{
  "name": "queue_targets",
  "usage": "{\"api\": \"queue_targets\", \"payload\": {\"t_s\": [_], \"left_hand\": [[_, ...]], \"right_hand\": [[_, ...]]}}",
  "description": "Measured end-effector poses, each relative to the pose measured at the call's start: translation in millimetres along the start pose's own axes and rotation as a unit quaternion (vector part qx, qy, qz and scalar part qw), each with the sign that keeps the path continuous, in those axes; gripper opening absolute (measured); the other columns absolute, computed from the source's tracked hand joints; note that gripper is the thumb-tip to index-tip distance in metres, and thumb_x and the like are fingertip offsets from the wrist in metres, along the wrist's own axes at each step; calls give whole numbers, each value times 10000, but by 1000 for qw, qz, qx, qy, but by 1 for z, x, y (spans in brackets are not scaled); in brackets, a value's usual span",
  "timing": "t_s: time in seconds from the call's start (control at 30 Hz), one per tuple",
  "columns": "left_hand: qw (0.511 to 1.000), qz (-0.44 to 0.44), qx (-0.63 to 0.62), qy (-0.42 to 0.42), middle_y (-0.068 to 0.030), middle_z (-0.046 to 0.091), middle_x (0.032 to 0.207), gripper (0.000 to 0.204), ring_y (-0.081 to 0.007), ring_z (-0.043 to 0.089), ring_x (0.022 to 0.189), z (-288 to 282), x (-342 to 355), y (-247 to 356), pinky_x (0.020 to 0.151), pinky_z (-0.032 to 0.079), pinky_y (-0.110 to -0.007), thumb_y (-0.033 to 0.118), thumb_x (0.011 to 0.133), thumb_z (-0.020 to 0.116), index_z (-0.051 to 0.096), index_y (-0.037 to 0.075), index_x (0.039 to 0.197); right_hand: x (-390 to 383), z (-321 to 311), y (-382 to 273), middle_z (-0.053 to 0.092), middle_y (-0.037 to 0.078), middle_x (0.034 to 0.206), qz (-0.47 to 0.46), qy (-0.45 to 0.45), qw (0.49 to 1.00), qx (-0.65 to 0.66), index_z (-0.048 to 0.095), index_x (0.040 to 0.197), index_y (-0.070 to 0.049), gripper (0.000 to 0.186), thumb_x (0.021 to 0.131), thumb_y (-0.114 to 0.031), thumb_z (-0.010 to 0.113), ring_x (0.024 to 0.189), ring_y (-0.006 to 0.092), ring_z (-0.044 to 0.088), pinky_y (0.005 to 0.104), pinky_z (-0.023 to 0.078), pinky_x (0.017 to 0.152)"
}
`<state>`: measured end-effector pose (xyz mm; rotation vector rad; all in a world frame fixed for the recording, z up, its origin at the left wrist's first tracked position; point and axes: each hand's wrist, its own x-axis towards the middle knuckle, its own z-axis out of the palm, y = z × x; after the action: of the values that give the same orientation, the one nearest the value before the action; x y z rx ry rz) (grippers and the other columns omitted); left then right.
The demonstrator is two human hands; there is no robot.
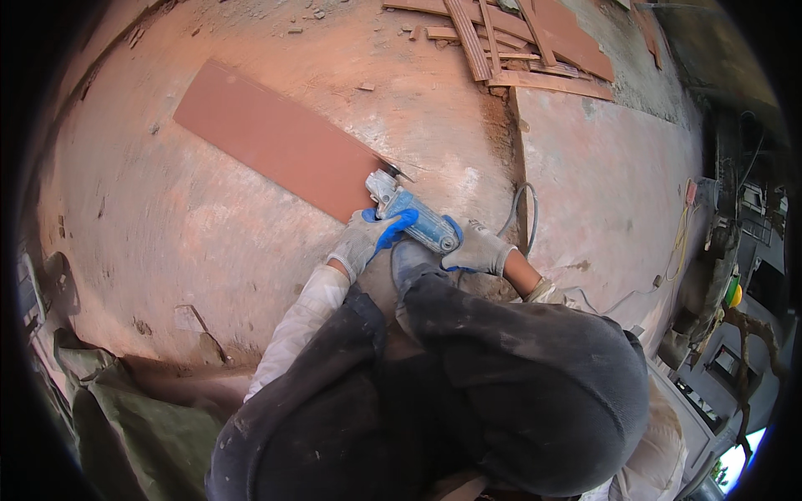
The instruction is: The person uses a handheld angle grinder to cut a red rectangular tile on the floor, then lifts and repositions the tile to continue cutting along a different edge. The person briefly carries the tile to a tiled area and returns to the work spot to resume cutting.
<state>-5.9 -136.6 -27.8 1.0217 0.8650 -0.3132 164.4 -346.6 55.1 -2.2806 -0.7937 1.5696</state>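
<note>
A blue angle grinder (418, 219) is held between my two gloved hands, its disc (396, 170) at the right-hand edge of a long reddish-brown tile (271, 138). My left hand (368, 237), in a grey glove with blue palm, grips the tool near its grey head, close to the tile's near corner. My right hand (480, 249) is closed round the rear of the body, its fingers partly hidden. The tile lies flat and slanted on the dusty floor. Whether the disc touches the tile I cannot tell. My boot (411, 260) is right beneath the grinder.
Cut tile strips and broken pieces (518, 42) are piled at the back right. A raised slab (601, 175) lies to the right, with a grey cable (533, 219) looping by its edge. A yellow cord (683, 242) runs farther right. Green sheeting (142, 426) sits at lower left.
</note>
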Motion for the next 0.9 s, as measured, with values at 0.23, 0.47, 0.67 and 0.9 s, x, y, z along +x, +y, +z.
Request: {"api": "queue_targets", "payload": {"t_s": [0.23,0.47,0.67,0.9], "left_hand": [[998,-35,46,-4,-108,818,1086,556,-164,783,919,-1,-5,15,826,650,-297,391,942,940,783,-36,1263],[998,-53,32,-4,-106,820,1089,525,-180,796,927,0,-3,12,830,654,-297,376,953,928,792,-23,1267],[999,-39,15,19,-116,818,1121,510,-188,805,941,3,-8,16,828,671,-306,329,966,920,773,-26,1301],[999,-37,5,15,-117,821,1100,516,-194,808,933,5,-8,18,805,669,-319,343,966,920,773,-37,1282]], "right_hand": [[16,12,18,775,290,1131,28,-24,999,-31,655,1373,16,769,706,-302,867,1079,412,756,454,592,985],[9,3,6,767,295,1023,8,-33,999,-2,652,1285,3,677,720,-318,842,965,424,759,481,595,877],[-6,-12,-15,744,283,825,-28,-25,999,21,729,1076,49,533,717,-334,822,755,383,747,457,602,725],[-7,-11,-24,749,272,810,31,-16,999,-3,759,1046,65,513,720,-326,825,733,343,762,444,612,699]]}}
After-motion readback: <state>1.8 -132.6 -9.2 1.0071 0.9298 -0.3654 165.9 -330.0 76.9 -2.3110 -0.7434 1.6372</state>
